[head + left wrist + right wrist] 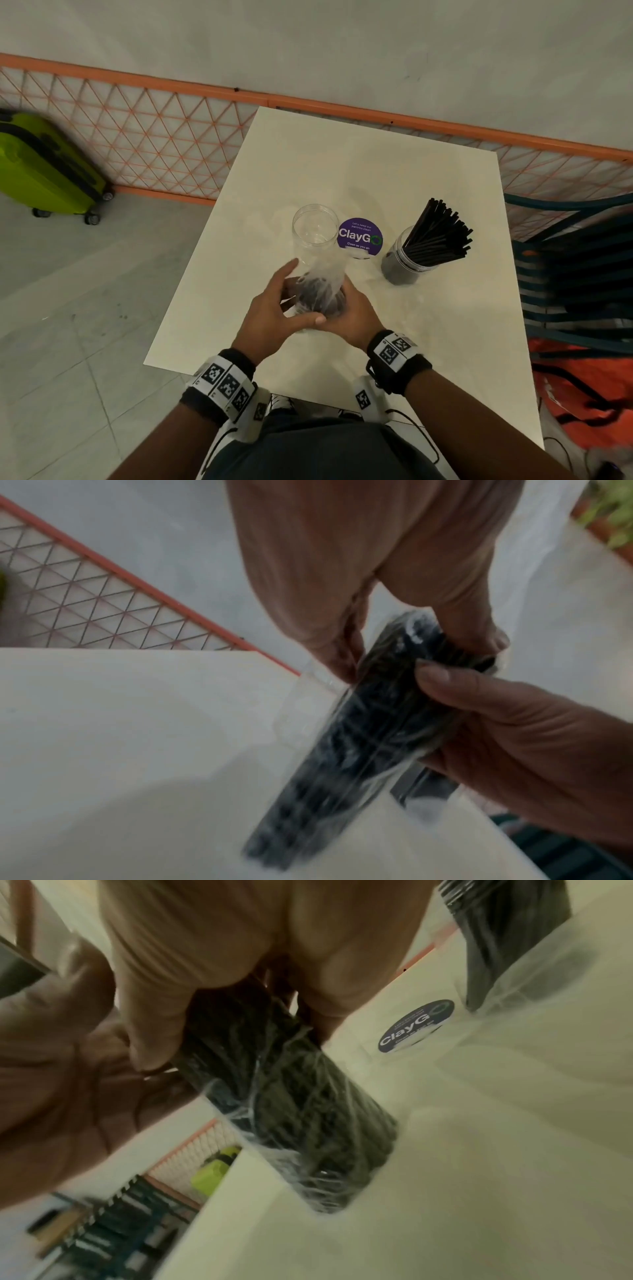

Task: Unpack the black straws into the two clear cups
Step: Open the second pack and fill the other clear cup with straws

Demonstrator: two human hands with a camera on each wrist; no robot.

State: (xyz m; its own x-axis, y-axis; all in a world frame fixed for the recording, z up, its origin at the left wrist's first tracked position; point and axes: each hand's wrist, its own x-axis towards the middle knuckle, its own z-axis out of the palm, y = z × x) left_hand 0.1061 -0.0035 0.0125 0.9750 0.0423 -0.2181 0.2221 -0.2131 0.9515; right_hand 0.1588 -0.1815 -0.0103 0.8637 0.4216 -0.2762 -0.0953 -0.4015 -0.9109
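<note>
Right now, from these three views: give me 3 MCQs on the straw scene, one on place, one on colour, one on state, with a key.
1. Where does the round ClayGo sticker lie?
A. Between the two clear cups
B. On the floor
C. Under the suitcase

2. What colour is the suitcase?
A. Red
B. Lime green
C. White

3. What state is the left clear cup in?
A. Full of straws
B. Lying on its side
C. Upright, with no loose straws in it

Key: 1 A, it sits on the table between them. 2 B, bright green shell. 3 C, both hands grip the wrapped straw pack; only the right clear cup has straws.
</note>
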